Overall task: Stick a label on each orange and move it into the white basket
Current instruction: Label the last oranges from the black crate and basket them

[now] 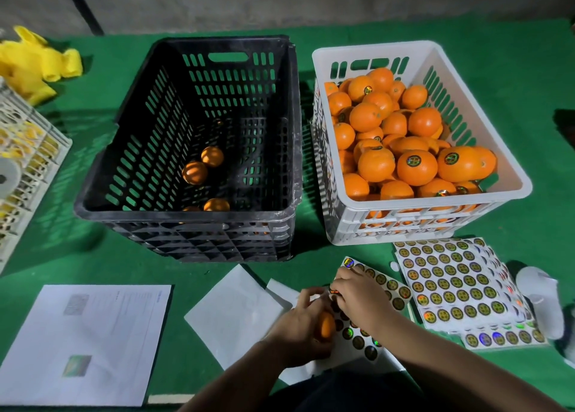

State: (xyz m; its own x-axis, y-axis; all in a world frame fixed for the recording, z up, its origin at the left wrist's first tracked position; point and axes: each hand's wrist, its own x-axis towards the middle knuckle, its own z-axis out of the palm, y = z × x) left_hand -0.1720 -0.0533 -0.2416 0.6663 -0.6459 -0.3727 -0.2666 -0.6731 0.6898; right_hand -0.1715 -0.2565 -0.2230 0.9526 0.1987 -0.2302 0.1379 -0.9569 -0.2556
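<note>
My left hand (pixel 300 324) grips an orange (pixel 326 326) low over the label sheet (pixel 385 284) near the table's front edge. My right hand (pixel 357 293) sits just right of it, fingertips pinching a shiny round label (pixel 334 291) above the orange. The white basket (pixel 516 175) at the right is heaped with oranges (pixel 417 167), several showing round labels. The black crate (pixel 186 214) in the middle holds a few loose oranges (pixel 194 172) on its floor.
A stack of full label sheets (pixel 448 284) lies right of my hands, with a white plastic object (pixel 539 296) beyond it. Blank white backing sheets (pixel 231 312) and a printed paper (pixel 90 340) lie front left. A pale crate (pixel 28 162) and yellow foam nets (pixel 34 59) sit far left.
</note>
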